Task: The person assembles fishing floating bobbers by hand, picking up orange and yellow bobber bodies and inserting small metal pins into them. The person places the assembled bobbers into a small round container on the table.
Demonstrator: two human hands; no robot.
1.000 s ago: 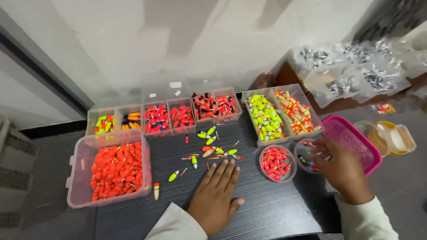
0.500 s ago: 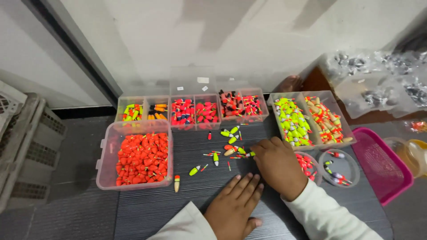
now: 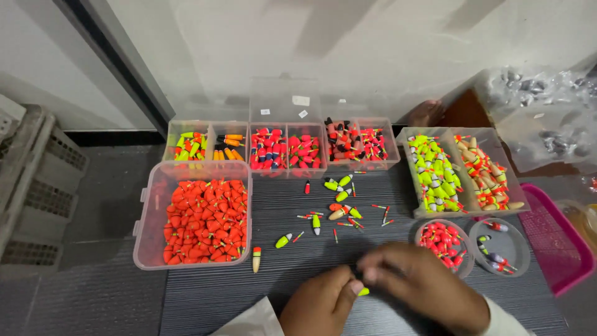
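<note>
Pinched between both hands' fingertips near the table's near edge, a small yellow-green float [image 3: 363, 291] looks light, hard and slick, best held by its body. Left hand [image 3: 320, 306] closes on it; right hand [image 3: 418, 287] meets it, blurred.

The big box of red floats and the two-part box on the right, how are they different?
The big clear box holds only red-orange floats in one open space. The right box is split into two compartments: yellow-green floats in one, tan and orange ones in the other. Both are clear plastic, lidless and sit on the dark table.
</note>
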